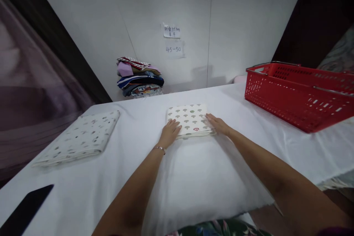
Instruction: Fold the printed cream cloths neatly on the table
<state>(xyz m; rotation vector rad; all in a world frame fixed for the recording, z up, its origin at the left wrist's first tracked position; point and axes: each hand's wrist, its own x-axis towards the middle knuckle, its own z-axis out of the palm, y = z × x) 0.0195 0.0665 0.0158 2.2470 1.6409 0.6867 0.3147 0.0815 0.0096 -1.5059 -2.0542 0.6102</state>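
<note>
Both my arms (132, 199) reach over the white table (210, 180). My left hand (169, 132) and right hand (219, 124) lie flat, fingers stretched out, gripping nothing, on a folded cloth (190, 117) under my fingertips. I think I am smoothing it; lifting needs fingers under its edge.

A laundry-folding workroom: white-covered table (193, 177), stacked clothes (139, 77), red basket (298, 96), handwritten wall notes (172, 31).

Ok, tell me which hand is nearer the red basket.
Right. The right hand rests on the folded cloth at its right edge, toward the red basket; the left hand lies on its left edge, farther off.
</note>
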